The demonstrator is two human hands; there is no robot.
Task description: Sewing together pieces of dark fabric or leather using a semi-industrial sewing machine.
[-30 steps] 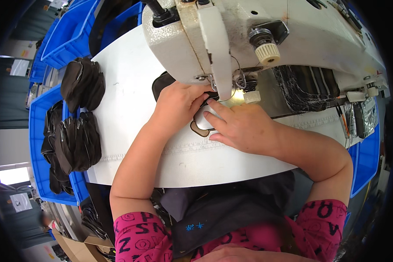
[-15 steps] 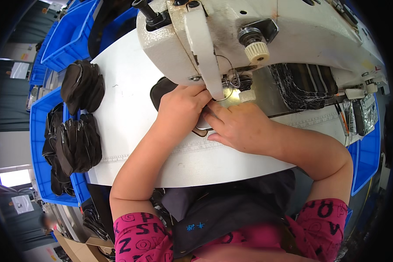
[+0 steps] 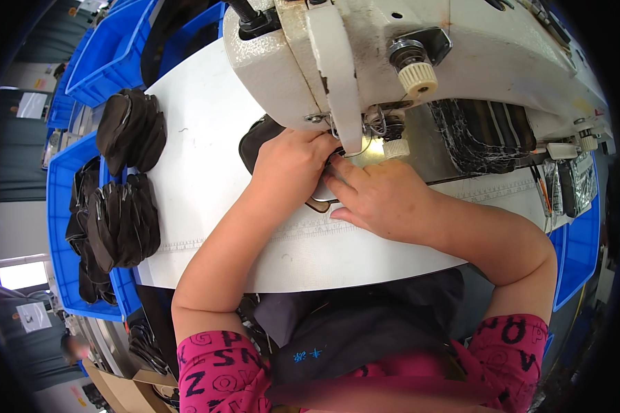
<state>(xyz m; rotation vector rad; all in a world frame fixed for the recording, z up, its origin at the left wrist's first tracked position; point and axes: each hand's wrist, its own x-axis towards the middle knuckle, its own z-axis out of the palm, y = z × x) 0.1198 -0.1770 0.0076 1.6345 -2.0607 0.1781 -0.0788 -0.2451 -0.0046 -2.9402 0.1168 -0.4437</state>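
A white sewing machine [image 3: 282, 76] stands over the table, its needle area partly hidden behind the lever and my fingers. My left hand [image 3: 293, 165] is closed on a black fabric pouch piece [image 3: 253, 143], whose rounded end sticks out to the left of the hand. Close by on the right, my right hand [image 3: 379, 196] meets it, its bent fingers gripping the same piece's edge just in front of the needle. Its thumb is held lower, off to the side. Below the fingertips a small tan-edged loop [image 3: 318, 205] pokes out. The fingertips themselves are partly hidden.
Stacked black pouches [image 3: 131, 131] lie at the table's left edge, with more pouches [image 3: 124, 224] over a blue bin [image 3: 62, 206]. Under the machine arm rests a pile of black pieces with loose threads [image 3: 486, 134]. Tools and packets [image 3: 565, 182] lie far right.
The machine appears a little farther right and higher in view. Both hands stay close together at the needle, and slightly more of the black piece's left end shows.
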